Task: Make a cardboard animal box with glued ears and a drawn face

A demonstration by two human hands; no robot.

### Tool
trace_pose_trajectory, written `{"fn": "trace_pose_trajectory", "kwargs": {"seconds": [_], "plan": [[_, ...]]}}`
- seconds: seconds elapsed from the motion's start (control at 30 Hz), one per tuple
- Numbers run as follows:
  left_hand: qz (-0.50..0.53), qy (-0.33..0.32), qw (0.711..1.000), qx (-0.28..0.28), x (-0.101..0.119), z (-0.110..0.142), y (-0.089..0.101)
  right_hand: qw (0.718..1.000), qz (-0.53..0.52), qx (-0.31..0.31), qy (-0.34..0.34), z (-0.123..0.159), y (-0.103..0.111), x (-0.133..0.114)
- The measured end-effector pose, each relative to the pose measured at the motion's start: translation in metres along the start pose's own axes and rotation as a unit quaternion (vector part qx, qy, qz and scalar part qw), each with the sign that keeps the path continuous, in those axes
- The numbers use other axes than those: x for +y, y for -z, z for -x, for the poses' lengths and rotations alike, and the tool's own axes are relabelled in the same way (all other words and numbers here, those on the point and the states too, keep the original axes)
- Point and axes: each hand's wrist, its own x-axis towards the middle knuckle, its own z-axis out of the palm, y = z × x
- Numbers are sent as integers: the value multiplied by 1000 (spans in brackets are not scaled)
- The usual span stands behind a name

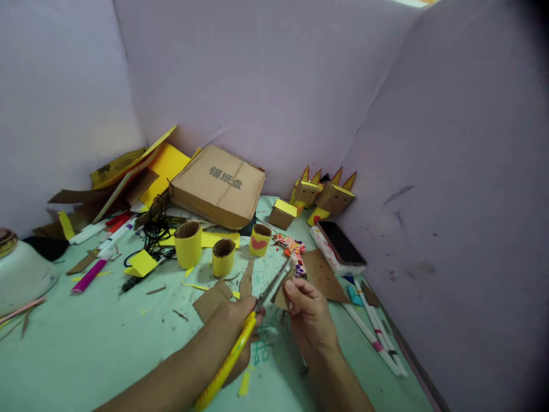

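Observation:
My left hand (242,323) is closed around a pair of scissors (227,360) with yellow handles; the metal blades point up and to the right. Between the thumb and fingers of my right hand (311,312) is a small piece of brown cardboard (281,296), its edge against the blades. Whether the blades are fully closed on it, I cannot make out. Below the left hand's fingers a cardboard scrap (213,301) lies on the green tabletop. Close beyond the hands stand yellow-covered cardboard tubes: a large one (187,246), a smaller one (223,258) and one with a red heart (259,240).
A flat cardboard box (218,186) leans at the back beside stacked yellow and brown sheets (160,171). Horned cardboard figures (334,197) stand at the back right. Nearer are a phone (342,242), several markers (373,326), black cord (158,226) and a white pot (23,274).

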Motion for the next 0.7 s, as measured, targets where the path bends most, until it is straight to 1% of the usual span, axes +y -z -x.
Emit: {"fn": "trace_pose_trajectory", "kwargs": {"seconds": [0.07,0.13,0.2,0.3,0.4,0.5,0.6,0.7], "plan": [[-61,-11,998,-16,8,-4,4,1000,-5,-2,-9,0,-1,-1],[-106,-6,994,-18,15,-7,11,1000,-8,-6,-15,1,-2,-1],[-105,8,994,-17,21,-8,17,1000,-9,-8,-19,1,-2,-2],[-79,10,997,2,27,-8,20,1000,-9,-8,-22,2,-2,-4],[-53,31,998,25,28,-8,17,1000,-6,-14,-23,2,-2,-3],[-51,46,997,46,26,-6,12,1000,2,-18,-21,3,0,0],[-45,25,998,40,22,-2,6,999,41,-35,-2,5,3,6],[-32,2,999,20,18,2,2,991,103,-77,27,9,3,9]]}}
